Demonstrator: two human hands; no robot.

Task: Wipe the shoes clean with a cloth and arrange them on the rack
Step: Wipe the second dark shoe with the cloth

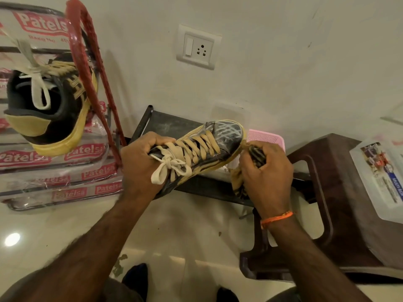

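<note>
Cream wall (283,62) and glossy pale floor tiles (65,232) frame the scene, with a white switch and socket plate (198,47) fixed to the wall above a low dark metal rack shelf (170,125). Over that shelf the left hand (139,164) grips the heel end of a black sneaker (202,149) with tan laces and a yellowed sole, its fingers curled into the shoe's opening; the toe points up and right, toward the wall, streaked with whitish marks. The right hand (266,171) holds a bunched tan and dark cloth (250,168) tight in its curled fingers, just beside the sneaker's toe-side sole, and an orange thread band (277,218) circles that wrist. Behind the toe sits a pink perforated plastic basket (268,137). At the left edge the matching second sneaker (50,105) rests on a stack of clear "Patelsa" printed packages (65,182), beside a red frame (87,57). To the right stands a brown plastic stool (340,192) carrying a clear plastic box (379,177) with a printed label.
</note>
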